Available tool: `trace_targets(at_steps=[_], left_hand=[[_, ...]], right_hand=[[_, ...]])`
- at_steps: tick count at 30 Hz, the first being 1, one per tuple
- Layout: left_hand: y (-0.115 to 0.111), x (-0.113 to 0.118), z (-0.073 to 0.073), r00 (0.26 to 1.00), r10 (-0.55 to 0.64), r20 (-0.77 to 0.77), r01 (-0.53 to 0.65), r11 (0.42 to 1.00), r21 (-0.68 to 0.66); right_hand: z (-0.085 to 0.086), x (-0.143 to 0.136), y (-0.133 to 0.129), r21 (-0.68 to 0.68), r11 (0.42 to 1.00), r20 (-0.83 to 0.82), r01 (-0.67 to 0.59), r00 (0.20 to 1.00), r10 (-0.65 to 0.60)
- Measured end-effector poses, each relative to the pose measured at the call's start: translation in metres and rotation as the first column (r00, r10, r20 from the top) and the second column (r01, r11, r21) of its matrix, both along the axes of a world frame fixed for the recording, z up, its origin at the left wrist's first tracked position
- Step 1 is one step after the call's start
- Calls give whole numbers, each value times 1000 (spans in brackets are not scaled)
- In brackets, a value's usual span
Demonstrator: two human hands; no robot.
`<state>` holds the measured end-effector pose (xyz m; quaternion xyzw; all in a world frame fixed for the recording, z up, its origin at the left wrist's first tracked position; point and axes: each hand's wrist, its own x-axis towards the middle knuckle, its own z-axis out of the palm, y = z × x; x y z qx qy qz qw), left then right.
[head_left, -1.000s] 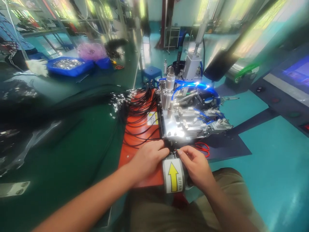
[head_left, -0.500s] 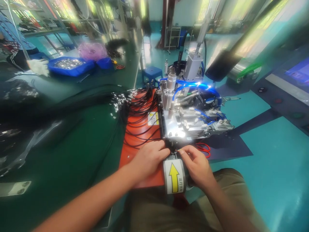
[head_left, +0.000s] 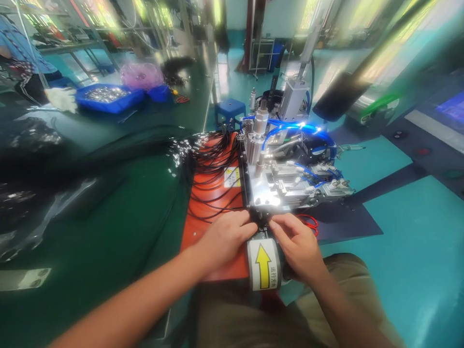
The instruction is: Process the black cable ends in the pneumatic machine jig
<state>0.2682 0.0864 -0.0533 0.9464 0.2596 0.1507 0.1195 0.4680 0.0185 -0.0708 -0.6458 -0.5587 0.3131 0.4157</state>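
Note:
Both my hands meet at the near end of a metal machine [head_left: 290, 179] fitted with cylinders and blue air tubes. My left hand [head_left: 230, 232] is closed at the left of the track there, its fingertips around something dark that I cannot make out. From the right, my right hand [head_left: 297, 241] pinches at the same spot; what lies between its fingertips is too small to name. Just below the fingers is a round cover with a yellow arrow label [head_left: 264, 266]. Under my left hand lies an orange-red plate [head_left: 203, 246], with black cables [head_left: 217, 169] across its far part.
A wrench [head_left: 54, 212] lies on the dark green table [head_left: 119, 227] at left. Farther back are a blue tray of small metal parts [head_left: 112, 107], a white glove [head_left: 61, 99] and a blue stool [head_left: 230, 108]. A person [head_left: 25, 53] is at the far left.
My right hand's fingertips have shifted slightly in against the machine's near end. My left hand keeps its place, and the whole view has moved a little.

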Motion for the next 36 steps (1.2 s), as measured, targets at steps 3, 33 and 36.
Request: trace_targets(at_steps=[3,33,36], left_hand=[[0,-1,-2,1000,-7,22,7,1000,11],[-13,-1,20,965,168,-201,-146,982,122],[-17,0,22,960,181,-215,-157,980,122]], right_hand=[[1,-1,1,14,1000,40,22,999,-23],[-9,-7,6,-133,988,-111,84,989,-99],[2,-11,-6,-29,984,-48,177,983,-178]])
